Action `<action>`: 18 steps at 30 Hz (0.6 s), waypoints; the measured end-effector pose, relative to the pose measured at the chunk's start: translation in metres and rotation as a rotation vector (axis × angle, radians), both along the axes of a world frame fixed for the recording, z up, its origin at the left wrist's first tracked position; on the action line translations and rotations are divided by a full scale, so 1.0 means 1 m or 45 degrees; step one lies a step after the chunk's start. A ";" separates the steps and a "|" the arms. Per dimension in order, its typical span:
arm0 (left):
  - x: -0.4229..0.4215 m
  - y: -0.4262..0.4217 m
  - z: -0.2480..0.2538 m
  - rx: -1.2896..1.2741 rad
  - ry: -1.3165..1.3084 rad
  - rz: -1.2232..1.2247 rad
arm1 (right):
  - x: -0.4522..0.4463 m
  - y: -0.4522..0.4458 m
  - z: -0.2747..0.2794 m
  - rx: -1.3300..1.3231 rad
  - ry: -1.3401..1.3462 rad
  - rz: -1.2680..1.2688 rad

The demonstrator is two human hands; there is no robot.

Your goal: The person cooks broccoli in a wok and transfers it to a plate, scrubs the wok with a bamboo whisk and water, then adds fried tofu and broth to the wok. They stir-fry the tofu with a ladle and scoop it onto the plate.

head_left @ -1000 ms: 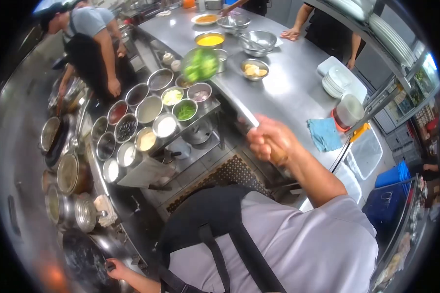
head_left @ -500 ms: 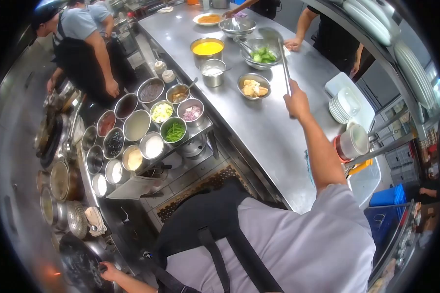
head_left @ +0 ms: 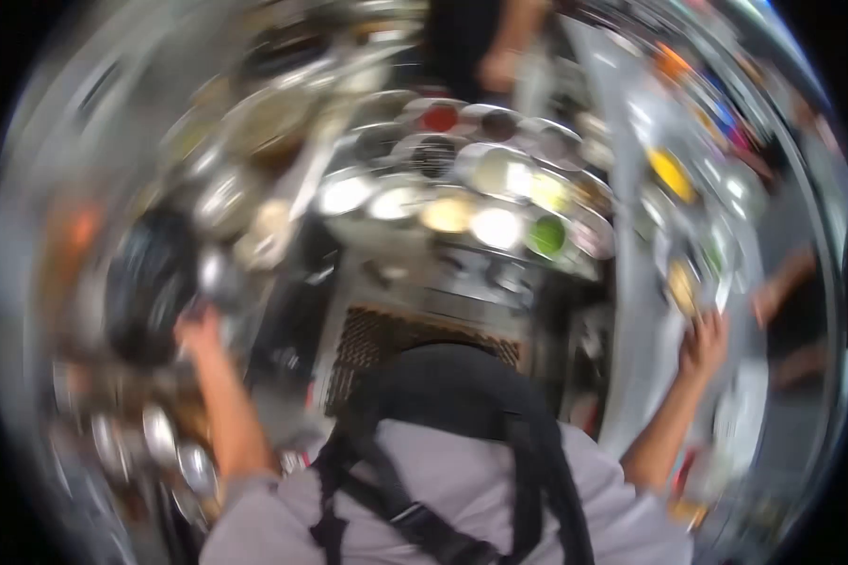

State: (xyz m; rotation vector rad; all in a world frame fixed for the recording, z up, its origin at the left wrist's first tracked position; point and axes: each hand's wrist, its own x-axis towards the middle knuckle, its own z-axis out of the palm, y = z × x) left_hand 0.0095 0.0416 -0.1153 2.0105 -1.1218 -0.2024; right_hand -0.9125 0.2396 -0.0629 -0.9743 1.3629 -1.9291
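The whole view is smeared by motion. At the left, my left hand [head_left: 199, 331] is closed at the near edge of a dark wok [head_left: 151, 282], where its handle would be. On the right, my right hand [head_left: 704, 346] reaches over the steel counter [head_left: 636, 377], just below a metal bowl of yellowish-brown pieces [head_left: 683, 287]. Blur hides whether its fingers touch the bowl or still hold the ladle. A bowl of green vegetables [head_left: 721, 254] stands farther up the counter.
Several metal containers of ingredients, among them chopped greens [head_left: 546, 235] and a red sauce [head_left: 439, 117], fill the rack ahead. A mat [head_left: 367, 344] lies on the floor. An orange glow [head_left: 82, 226] shows left of the wok. Another person's hand [head_left: 768, 303] is across the counter.
My view has swung left toward the stove and blurred. My right hand, earlier holding a long-handled ladle over the counter, now appears lower beside the bowl. The left hand stays at the wok.
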 end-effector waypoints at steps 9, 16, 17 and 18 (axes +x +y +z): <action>0.083 -0.056 -0.010 -1.436 2.133 0.390 | 0.442 -0.174 0.072 0.266 -0.295 0.909; 0.083 -0.054 0.004 -1.387 2.215 0.532 | 0.695 -0.276 -0.028 0.395 0.666 1.679; 0.081 -0.051 0.003 -1.375 2.220 0.512 | 0.710 -0.286 -0.037 0.426 0.669 1.751; 0.078 -0.049 0.002 -1.369 2.194 0.537 | 0.728 -0.301 -0.055 0.458 0.675 1.827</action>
